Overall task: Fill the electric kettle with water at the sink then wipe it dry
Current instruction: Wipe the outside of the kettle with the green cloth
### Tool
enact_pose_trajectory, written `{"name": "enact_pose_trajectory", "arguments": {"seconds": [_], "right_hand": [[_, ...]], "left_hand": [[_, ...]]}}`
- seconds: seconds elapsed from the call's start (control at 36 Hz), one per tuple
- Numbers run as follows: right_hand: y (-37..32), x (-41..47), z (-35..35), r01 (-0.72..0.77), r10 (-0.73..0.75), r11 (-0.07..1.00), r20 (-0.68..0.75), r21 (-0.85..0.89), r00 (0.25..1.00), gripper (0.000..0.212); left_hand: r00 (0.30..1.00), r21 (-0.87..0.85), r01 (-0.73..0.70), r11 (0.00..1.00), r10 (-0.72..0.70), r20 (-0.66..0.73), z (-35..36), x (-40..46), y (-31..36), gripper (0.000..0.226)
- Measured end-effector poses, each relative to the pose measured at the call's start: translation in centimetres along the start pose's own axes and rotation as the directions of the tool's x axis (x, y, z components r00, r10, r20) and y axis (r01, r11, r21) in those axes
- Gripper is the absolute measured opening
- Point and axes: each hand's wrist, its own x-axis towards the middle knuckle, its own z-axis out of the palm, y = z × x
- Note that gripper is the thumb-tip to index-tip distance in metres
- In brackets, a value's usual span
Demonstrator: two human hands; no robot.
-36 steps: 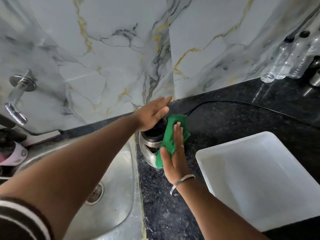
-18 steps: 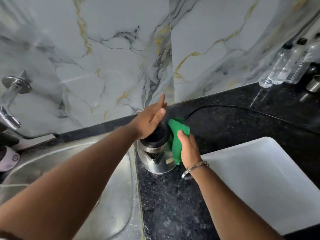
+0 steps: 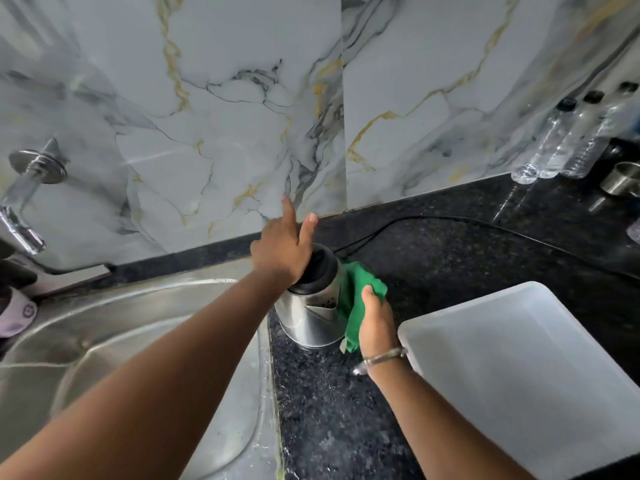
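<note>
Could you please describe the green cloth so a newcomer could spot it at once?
Start at the steel sink; just right of its rim stands the kettle on the black counter. The green cloth, pressed against its right side by the right hand, is the only green item.

1. You face a marble-look wall, grey-white with gold and dark veins; a vertical seam splits it into panels.
2. Below the wall you see the black speckled surface running along its foot.
3. Left of the seam, a chrome tap juts out from the wall.
4. Far right of the seam, clear plastic bottles stand against the wall, a steel cup just beside them.
5. A black cable trails over the surface below the wall.
6. Soft, even light glosses the wall.
</note>
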Motion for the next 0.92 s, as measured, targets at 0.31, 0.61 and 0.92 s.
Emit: {"name": "enact_pose_trajectory", "arguments": {"seconds": [0.31, 0.61, 0.92], "right_hand": [[7.1, -2.8, 3.0, 0.452, -0.413, 0.845, 0.188, -0.287, 0.891, 0.082], [4.1, -2.5, -1.0, 0.159, -0.154, 0.973, 0.043, -0.168, 0.987, 0.075], [0.3, -3.8, 3.9, 0.594, -0.577, 0.483, 0.277, -0.643, 0.768, 0.076]], "left_hand": [[0.973, 0.005, 0.222, 0.975, -0.221, -0.061, 0.1, -1.2, 1.5, 0.08], [0.899, 0.09, 0.417, 0.904, -0.425, 0.102, -1.2, -3.5, 2.0, 0.085], [0.972, 0.164, -0.145, 0.976, 0.109, 0.206, -3.2, -2.0, -3.8, 0.068]]}}
